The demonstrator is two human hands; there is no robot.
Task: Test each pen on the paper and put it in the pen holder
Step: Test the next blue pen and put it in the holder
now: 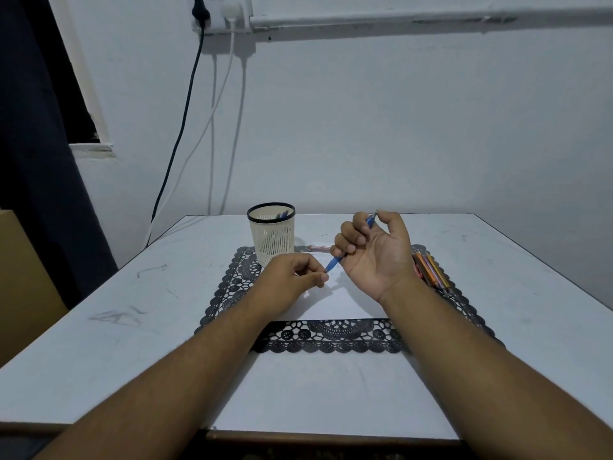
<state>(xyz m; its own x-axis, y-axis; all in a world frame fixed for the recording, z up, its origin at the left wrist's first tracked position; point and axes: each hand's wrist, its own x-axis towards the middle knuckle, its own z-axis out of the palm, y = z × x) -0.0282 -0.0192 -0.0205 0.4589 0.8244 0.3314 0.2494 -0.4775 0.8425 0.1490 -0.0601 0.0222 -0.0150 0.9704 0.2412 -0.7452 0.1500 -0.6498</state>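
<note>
Right hand (374,252), palm up, fingers (348,239) curled round blue pen (336,261); thumb on its top end, tip angling down toward 7 o'clock over paper (335,307). Left hand (292,280) just beside pen tip, fingers pinched together; cannot tell whether they grip cap or nothing. Pen likely light, stiff, smooth plastic; best gripped mid-barrel near tip for writing. Pen holder (272,235) at 11 o'clock from hands, one pen inside. More pens (431,270) at 3 o'clock, on black lace mat (331,336). White tabletop (132,327) beneath.
</note>
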